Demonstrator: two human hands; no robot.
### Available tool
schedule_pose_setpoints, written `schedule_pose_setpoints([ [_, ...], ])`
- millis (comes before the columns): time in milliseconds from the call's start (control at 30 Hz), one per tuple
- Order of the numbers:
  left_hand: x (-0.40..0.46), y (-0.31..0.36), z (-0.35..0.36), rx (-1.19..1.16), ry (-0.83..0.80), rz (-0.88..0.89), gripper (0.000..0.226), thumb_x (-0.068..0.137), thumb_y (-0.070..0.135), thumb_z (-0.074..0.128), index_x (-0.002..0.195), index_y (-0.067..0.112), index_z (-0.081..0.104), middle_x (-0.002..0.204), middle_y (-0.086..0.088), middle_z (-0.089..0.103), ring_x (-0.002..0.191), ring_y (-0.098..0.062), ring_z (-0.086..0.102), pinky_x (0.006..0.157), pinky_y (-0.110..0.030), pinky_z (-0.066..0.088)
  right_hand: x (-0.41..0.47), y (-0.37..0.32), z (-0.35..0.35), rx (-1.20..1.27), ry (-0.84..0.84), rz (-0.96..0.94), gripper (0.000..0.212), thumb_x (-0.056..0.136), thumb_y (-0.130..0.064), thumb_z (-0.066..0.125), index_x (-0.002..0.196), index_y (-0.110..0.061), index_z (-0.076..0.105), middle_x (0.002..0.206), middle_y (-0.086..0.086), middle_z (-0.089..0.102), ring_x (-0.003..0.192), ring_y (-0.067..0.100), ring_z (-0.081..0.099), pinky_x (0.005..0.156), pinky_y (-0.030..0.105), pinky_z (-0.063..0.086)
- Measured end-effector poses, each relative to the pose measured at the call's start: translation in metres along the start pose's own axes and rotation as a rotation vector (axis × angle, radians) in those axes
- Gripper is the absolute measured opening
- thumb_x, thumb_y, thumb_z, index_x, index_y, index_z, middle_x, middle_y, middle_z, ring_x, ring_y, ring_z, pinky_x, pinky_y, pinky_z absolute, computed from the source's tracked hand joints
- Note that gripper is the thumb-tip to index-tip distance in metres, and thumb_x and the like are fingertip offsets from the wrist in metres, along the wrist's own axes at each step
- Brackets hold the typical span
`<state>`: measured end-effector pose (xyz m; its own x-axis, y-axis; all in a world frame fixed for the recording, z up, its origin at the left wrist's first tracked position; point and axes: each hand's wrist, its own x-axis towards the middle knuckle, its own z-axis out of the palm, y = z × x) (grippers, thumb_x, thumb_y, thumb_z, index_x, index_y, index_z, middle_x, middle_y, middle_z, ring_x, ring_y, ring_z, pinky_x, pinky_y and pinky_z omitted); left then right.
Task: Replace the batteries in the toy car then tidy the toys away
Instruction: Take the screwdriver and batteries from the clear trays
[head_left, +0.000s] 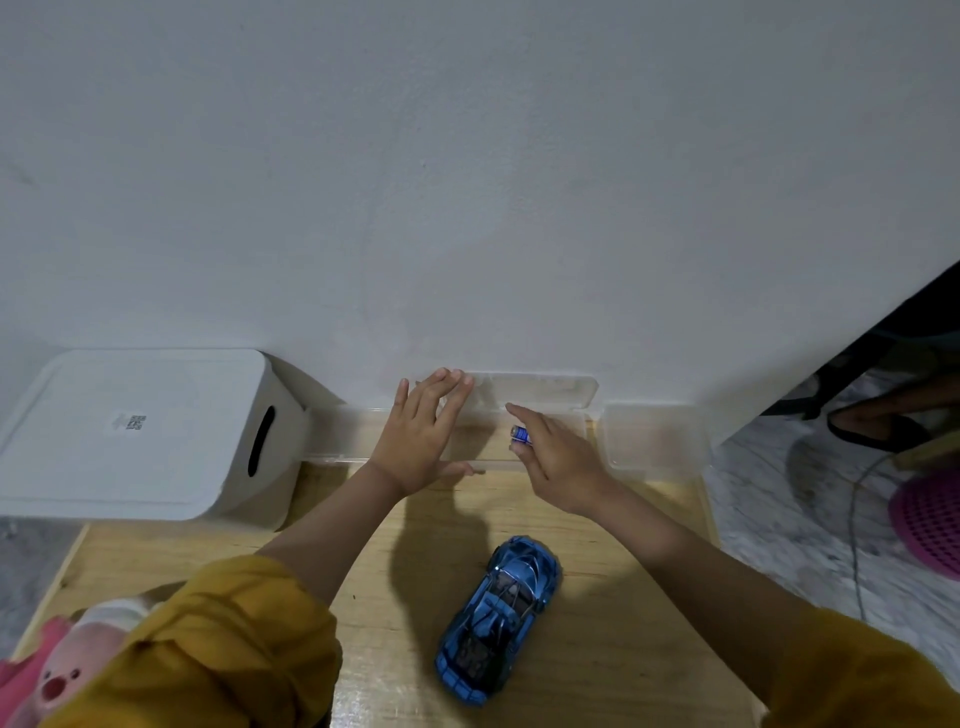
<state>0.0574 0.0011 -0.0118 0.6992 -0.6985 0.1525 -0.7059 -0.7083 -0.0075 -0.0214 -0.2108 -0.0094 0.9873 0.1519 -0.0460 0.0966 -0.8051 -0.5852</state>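
Observation:
A blue toy car (498, 618) lies on the wooden table (623, 649) near its front, nose pointing away to the upper right. At the wall stands a clear plastic box (478, 457) with its lid (540, 389) tipped back against the wall. My left hand (421, 436) rests flat and open on the box's left part, fingers spread. My right hand (556, 457) hovers over the box and pinches a small blue battery (521, 434) between its fingers.
A white lidded storage bin (140, 431) stands at the table's back left. A second clear container (654, 436) sits right of the box. A pink plush toy (57, 670) lies at the front left. Right of the table are a pink basket (930, 525) and a cable on the floor.

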Motion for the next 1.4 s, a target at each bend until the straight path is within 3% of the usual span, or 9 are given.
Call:
schedule_pose_setpoints([
  [100,0.000,0.001,0.000,0.001,-0.001,-0.010,0.124,0.047,0.071,0.076,0.142,0.006,0.030,0.140,-0.012,0.031,0.132,-0.028,0.031,0.097,-0.062,0.038,-0.026,-0.003,-0.003,-0.014,0.006,-0.008,0.050,0.099,-0.037,0.032,0.146,-0.021,0.023,0.128,0.003,0.052,0.116,0.020,0.048,0.087,0.038,0.047],
  [300,-0.001,0.002,-0.001,0.020,-0.018,-0.012,0.127,0.047,0.070,0.077,0.143,0.004,0.027,0.140,-0.014,0.031,0.133,-0.030,0.031,0.096,-0.062,0.039,-0.086,0.017,0.018,-0.147,-0.091,0.075,0.047,0.100,-0.038,0.029,0.143,-0.020,0.031,0.138,0.000,0.046,0.126,0.017,0.041,0.100,0.029,0.036],
  [500,-0.002,0.004,-0.002,0.014,-0.022,-0.020,0.126,0.047,0.068,0.079,0.143,0.003,0.029,0.140,-0.016,0.035,0.133,-0.031,0.029,0.094,-0.064,0.039,-0.110,0.033,0.037,-0.360,-0.015,0.160,0.044,0.085,-0.042,0.038,0.115,-0.018,0.060,0.087,-0.002,0.060,0.076,0.020,0.058,0.059,0.029,0.048],
  [667,-0.001,0.005,-0.002,0.024,-0.034,-0.027,0.128,0.044,0.068,0.080,0.142,0.004,0.030,0.139,-0.015,0.034,0.132,-0.031,0.029,0.093,-0.064,0.040,-0.111,0.031,0.048,-0.381,0.103,0.235,0.045,0.084,-0.043,0.037,0.124,-0.027,0.049,0.093,-0.001,0.054,0.085,0.019,0.042,0.068,0.037,0.048],
  [833,-0.001,0.005,-0.002,0.030,-0.036,-0.029,0.128,0.045,0.068,0.080,0.143,0.004,0.028,0.140,-0.018,0.036,0.133,-0.032,0.029,0.095,-0.064,0.038,-0.112,0.032,0.053,-0.347,0.069,0.298,0.050,0.088,-0.044,0.031,0.134,-0.028,0.041,0.111,0.004,0.053,0.094,0.026,0.051,0.079,0.043,0.045],
  [1067,-0.001,0.004,-0.003,0.016,-0.043,-0.032,0.127,0.047,0.067,0.080,0.144,0.003,0.027,0.141,-0.018,0.034,0.134,-0.032,0.027,0.095,-0.065,0.037,-0.112,0.035,0.052,-0.361,0.046,0.292,0.051,0.089,-0.042,0.033,0.137,-0.025,0.039,0.121,0.007,0.054,0.110,0.024,0.043,0.091,0.046,0.043],
  [1233,-0.002,0.004,-0.001,0.016,-0.044,-0.038,0.128,0.046,0.064,0.083,0.144,0.004,0.027,0.141,-0.020,0.040,0.134,-0.033,0.029,0.097,-0.064,0.036,-0.112,0.039,0.053,-0.375,0.028,0.269,0.056,0.089,-0.045,0.028,0.141,-0.026,0.031,0.132,0.004,0.047,0.124,0.024,0.039,0.108,0.056,0.023],
  [1300,-0.002,0.004,-0.001,0.011,-0.036,-0.032,0.129,0.045,0.063,0.084,0.144,0.004,0.027,0.140,-0.019,0.038,0.134,-0.033,0.029,0.096,-0.064,0.036,-0.113,0.040,0.051,-0.366,0.060,0.245,0.054,0.090,-0.046,0.028,0.141,-0.027,0.029,0.134,0.002,0.046,0.125,0.023,0.038,0.111,0.050,0.015],
  [1400,-0.001,0.006,-0.001,0.009,-0.015,-0.026,0.129,0.043,0.062,0.085,0.143,0.003,0.029,0.140,-0.018,0.035,0.133,-0.032,0.029,0.094,-0.064,0.039,-0.109,0.034,0.040,-0.315,0.170,0.175,0.049,0.091,-0.046,0.033,0.135,-0.026,0.040,0.125,0.001,0.054,0.115,0.020,0.044,0.096,0.037,0.023],
])
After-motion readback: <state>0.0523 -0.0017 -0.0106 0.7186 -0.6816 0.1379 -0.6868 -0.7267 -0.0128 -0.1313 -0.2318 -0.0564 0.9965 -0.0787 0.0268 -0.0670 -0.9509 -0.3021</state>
